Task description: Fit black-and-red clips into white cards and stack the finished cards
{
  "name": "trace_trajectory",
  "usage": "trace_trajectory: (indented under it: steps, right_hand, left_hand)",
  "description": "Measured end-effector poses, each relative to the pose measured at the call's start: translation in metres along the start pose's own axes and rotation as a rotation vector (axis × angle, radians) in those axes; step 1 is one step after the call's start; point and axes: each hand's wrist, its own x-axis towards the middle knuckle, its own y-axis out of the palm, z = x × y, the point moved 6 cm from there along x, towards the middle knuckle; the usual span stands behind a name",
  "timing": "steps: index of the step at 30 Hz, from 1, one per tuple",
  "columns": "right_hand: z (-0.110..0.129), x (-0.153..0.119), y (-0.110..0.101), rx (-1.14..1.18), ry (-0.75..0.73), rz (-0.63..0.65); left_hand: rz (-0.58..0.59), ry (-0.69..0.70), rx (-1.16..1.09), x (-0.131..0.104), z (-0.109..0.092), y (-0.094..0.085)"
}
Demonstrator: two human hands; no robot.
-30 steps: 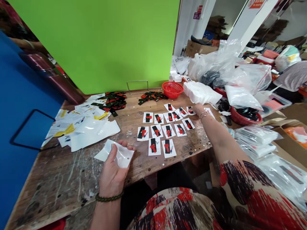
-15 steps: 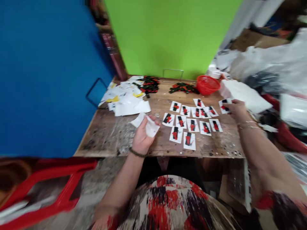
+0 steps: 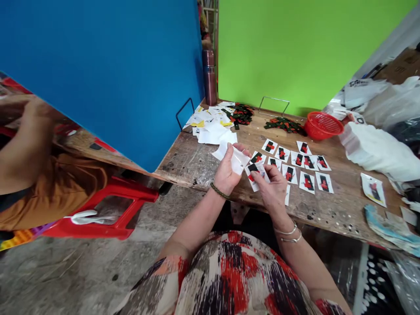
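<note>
The left hand (image 3: 228, 170) was closed on a white plastic bag (image 3: 239, 162), thumb across its face and fingers behind, palm turned up. The right hand (image 3: 274, 188) pinched a white card (image 3: 252, 169) bearing a black-and-red piece, its thumb on the front. The two hands were near each other but apart, and the card sat in the space between them — its left edge right by the bag in the left hand. Whether card and bag touched, I could not tell.

Both hands were raised over the near part of a wooden table (image 3: 197, 162). Beyond and to the right of the right hand lay more cards (image 3: 307, 181) in loose rows, each with a like piece on it; a few were partly hidden behind the hand and the card it held. Farther to the right, well apart from the rows, lay a single bagged card (image 3: 374, 189).

Ahead of the left hand was a heap of white sheets (image 3: 210, 131), with a pile of black-and-red pieces (image 3: 244, 114) beside it. A second, smaller pile (image 3: 285, 125) lay farther right, next to a red basket (image 3: 316, 133) — both beyond the rows.
</note>
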Motion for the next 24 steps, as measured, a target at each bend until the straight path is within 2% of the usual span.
trace_trajectory:
  steps: [3, 7, 10, 13, 19, 24]
  right_hand:
    - [-0.008, -0.001, 0.007, 0.044, 0.049, 0.019]
    - [-0.02, 0.0, 0.017, 0.183, 0.209, 0.14]
    - [-0.022, 0.0, 0.022, 0.277, 0.317, 0.243]
    - [-0.02, 0.004, 0.021, 0.297, 0.349, 0.285]
    - [-0.02, 0.015, 0.019, 0.215, 0.283, 0.247]
    - [-0.02, 0.013, 0.023, 0.245, 0.242, 0.128]
  left_hand:
    - [0.009, 0.012, -0.003, -0.004, -0.001, -0.001]
    - [0.065, 0.026, 0.0, -0.01, -0.001, 0.0]
    - [0.087, 0.018, 0.028, -0.014, 0.0, 0.0]
    - [0.103, 0.009, 0.048, -0.019, 0.001, -0.001]
    - [0.111, 0.015, 0.03, -0.024, 0.0, -0.003]
    - [0.113, 0.051, 0.008, -0.023, -0.003, -0.004]
